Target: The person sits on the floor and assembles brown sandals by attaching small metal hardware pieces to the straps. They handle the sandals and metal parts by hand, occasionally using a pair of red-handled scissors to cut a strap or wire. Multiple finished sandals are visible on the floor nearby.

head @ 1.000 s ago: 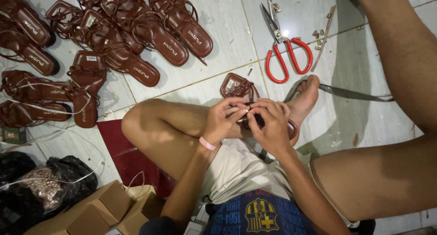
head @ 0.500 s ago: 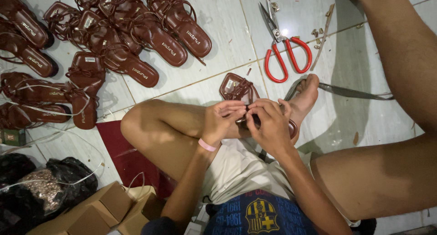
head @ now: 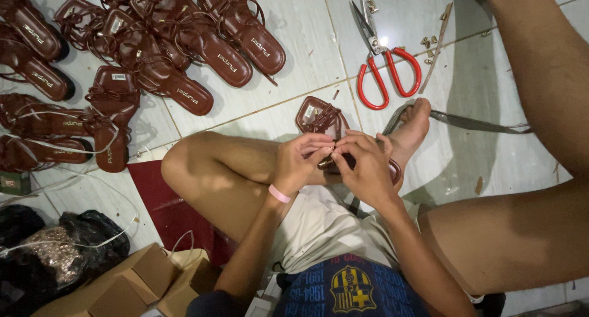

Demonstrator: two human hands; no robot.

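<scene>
Your left hand [head: 300,163] and right hand [head: 365,166] meet fingertip to fingertip over your bent knee, both pinching the brown sandal [head: 325,123] strap, hemmed by red scissors [head: 386,65] ahead and the sandal pile [head: 153,53] at left, bare tile between.

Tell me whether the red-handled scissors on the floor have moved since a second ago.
No. The red-handled scissors lie where they did, crossing the same tile seam, above the foot.
</scene>
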